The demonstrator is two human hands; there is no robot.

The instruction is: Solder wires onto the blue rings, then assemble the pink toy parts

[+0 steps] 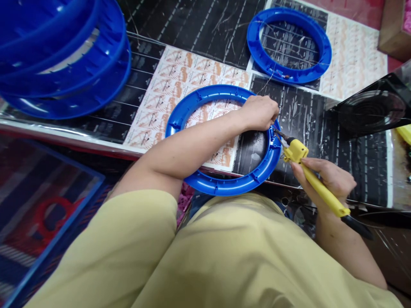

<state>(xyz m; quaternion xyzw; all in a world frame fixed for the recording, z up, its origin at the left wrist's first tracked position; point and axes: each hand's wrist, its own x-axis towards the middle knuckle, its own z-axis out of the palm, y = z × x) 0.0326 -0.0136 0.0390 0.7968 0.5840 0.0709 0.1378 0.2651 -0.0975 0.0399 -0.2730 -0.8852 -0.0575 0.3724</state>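
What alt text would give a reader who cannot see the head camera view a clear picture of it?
A right hand holds a yellow soldering-type tool, its tip at a blue plastic ring, while the left hand rests on the ring's edge. Another blue ring lies beyond; more blue parts are stacked at left.

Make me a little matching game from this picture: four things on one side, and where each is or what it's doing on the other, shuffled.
1. Left hand
2. Blue stack
3. Right hand
4. Brown box

A. Gripping the yellow tool
B. Upper right corner
C. At the near ring
D. Upper left corner

Pairs: 1-C, 2-D, 3-A, 4-B
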